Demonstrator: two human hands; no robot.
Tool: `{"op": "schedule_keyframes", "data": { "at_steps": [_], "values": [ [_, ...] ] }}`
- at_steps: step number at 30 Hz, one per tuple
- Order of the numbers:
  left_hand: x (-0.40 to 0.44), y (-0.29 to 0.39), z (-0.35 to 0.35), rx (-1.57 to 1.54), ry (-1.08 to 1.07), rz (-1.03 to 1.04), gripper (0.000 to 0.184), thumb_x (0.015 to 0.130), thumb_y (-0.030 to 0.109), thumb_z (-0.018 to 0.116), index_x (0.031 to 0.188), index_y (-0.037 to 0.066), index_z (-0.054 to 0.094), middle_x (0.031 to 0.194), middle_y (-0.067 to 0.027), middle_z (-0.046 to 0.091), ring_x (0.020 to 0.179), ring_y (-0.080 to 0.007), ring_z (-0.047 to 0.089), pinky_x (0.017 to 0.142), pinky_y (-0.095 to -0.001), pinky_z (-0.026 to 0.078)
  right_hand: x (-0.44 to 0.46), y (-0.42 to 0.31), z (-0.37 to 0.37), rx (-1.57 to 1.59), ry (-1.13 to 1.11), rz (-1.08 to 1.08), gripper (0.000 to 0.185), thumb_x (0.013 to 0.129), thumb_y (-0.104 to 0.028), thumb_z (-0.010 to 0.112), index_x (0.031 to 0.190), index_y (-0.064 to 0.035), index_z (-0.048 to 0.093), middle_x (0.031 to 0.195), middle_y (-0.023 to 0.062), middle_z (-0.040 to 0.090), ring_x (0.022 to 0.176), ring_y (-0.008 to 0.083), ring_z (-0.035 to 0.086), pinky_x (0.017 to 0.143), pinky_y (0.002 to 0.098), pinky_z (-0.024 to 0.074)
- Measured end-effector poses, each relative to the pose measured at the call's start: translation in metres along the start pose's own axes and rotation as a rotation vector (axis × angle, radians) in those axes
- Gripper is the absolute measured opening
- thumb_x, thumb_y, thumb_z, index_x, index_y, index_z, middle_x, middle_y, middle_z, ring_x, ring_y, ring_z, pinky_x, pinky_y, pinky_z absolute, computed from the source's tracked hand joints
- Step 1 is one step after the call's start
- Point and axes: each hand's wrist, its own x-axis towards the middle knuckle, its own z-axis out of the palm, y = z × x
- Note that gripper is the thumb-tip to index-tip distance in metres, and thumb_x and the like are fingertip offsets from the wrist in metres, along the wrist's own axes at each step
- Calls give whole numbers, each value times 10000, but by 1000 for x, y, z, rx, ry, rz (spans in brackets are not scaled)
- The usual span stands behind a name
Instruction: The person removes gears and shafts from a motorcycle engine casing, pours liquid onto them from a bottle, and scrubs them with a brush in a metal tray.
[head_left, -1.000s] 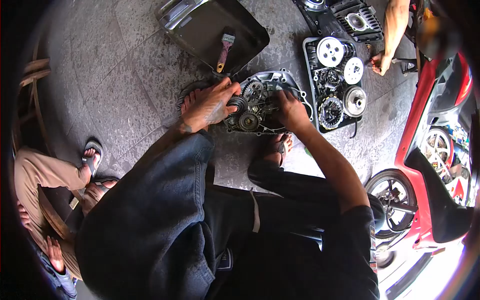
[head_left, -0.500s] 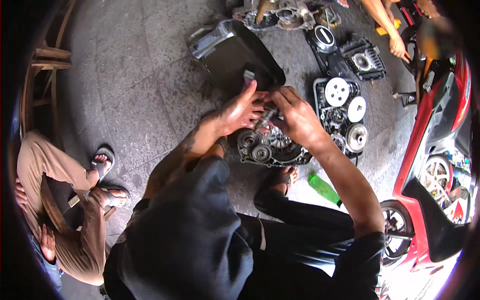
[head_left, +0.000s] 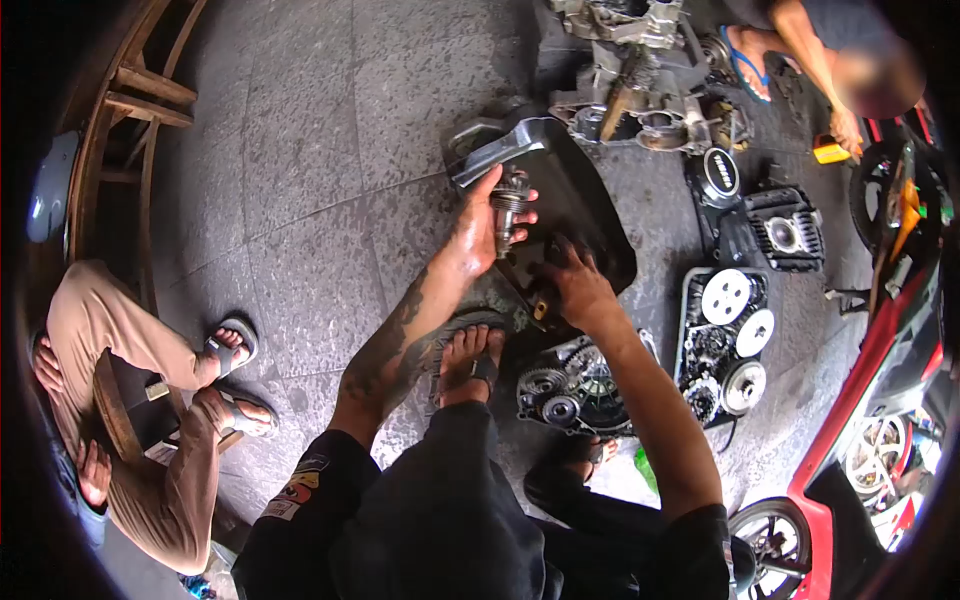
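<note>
My left hand (head_left: 482, 228) holds a metal gear shaft (head_left: 509, 208) upright above the left part of a black tray (head_left: 600, 215). Fingers of my right hand (head_left: 575, 285) reach down over the tray's near side, beside a brush handle (head_left: 541, 308); what they hold, if anything, is hidden. Just below lies an open engine case (head_left: 590, 375) with several gears in it, partly behind my right forearm.
To the right is a tray of engine parts (head_left: 722, 345). A cylinder block (head_left: 785, 232) and engine casings (head_left: 640, 100) lie farther off. Another person's hand (head_left: 846, 130) is at the upper right. A seated person's legs (head_left: 150, 350) are at the left. A red motorcycle (head_left: 850, 390) stands right.
My left hand has lifted away from the engine case to over the black tray with the shaft. My right hand has also left the case for the tray. The view has shifted.
</note>
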Motion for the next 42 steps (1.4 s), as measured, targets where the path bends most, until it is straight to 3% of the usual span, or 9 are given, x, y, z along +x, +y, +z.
{"op": "schedule_keyframes", "data": {
  "at_steps": [4, 7, 8, 15, 21, 25, 31, 35, 42],
  "values": [
    [31, 0, -8, 24, 64, -32, 511, 890, 629, 441, 1063, 161, 556, 892, -52, 640, 708, -195, 617, 545, -308, 447, 16, 0, 6, 54, 77, -50, 421, 828, -90, 554, 1246, -132, 535, 1434, 161, 351, 1269, 430, 383, 996, 456, 427],
    [48, -11, -11, 104, 163, -50, 563, 854, 693, 437, 1040, 176, 560, 847, -20, 629, 679, -170, 606, 534, -289, 420, 24, 3, -1, 477, 509, 196, 279, 804, -40, 613, 1067, -128, 650, 1069, 203, 638, 963, 435, 600, 825, 419, 507],
    [54, -17, -13, 138, 198, -50, 552, 857, 682, 449, 1052, 178, 562, 869, -4, 624, 679, -158, 601, 531, -285, 407, 31, 7, 9, 411, 619, 183, 195, 846, -29, 584, 1016, -80, 665, 874, 149, 690, 823, 322, 674, 745, 358, 524],
    [64, -39, -17, 321, 419, -9, 384, 912, 525, 469, 1065, 188, 568, 925, 40, 613, 773, -99, 576, 542, -279, 440, 43, -30, -14, 1297, 951, 129, 191, 861, -12, 600, 1046, 12, 645, 893, 78, 674, 817, 129, 623, 756, 274, 499],
    [53, -22, -26, 245, 207, -18, 397, 930, 514, 410, 1021, 166, 579, 796, 9, 635, 582, -117, 557, 471, -249, 415, 44, -17, -26, 976, 845, 292, 141, 877, -73, 609, 981, 5, 665, 870, 137, 688, 783, 138, 643, 705, 295, 517],
    [52, -15, -9, 195, 318, -46, 405, 918, 534, 442, 978, 166, 601, 747, -1, 640, 537, -113, 558, 388, -221, 353, 46, -33, -29, 1482, 961, 88, 218, 906, -95, 595, 1086, 28, 612, 953, 93, 667, 838, 146, 621, 750, 283, 502],
    [61, -33, -38, 107, 167, -92, 415, 940, 502, 429, 992, 136, 618, 789, -20, 651, 618, -150, 620, 421, -238, 412, 47, -16, -7, 1117, 1076, 356, 186, 884, -153, 626, 999, -11, 661, 859, 127, 696, 798, 202, 669, 729, 327, 518],
    [70, -33, -39, -92, 153, -132, 535, 912, 595, 430, 1024, 100, 599, 856, -76, 658, 710, -227, 665, 526, -297, 536, 43, -4, 11, 557, 676, 486, 229, 823, -149, 677, 1006, -13, 657, 873, 199, 678, 833, 324, 681, 712, 372, 529],
    [64, -22, -14, 141, 212, -111, 516, 871, 598, 525, 1085, 136, 613, 882, 1, 671, 747, -164, 650, 628, -296, 511, 54, -42, -26, 1475, 994, 183, 176, 898, -112, 620, 1032, -4, 655, 902, 93, 674, 844, 113, 606, 788, 280, 492]
  ]
}}
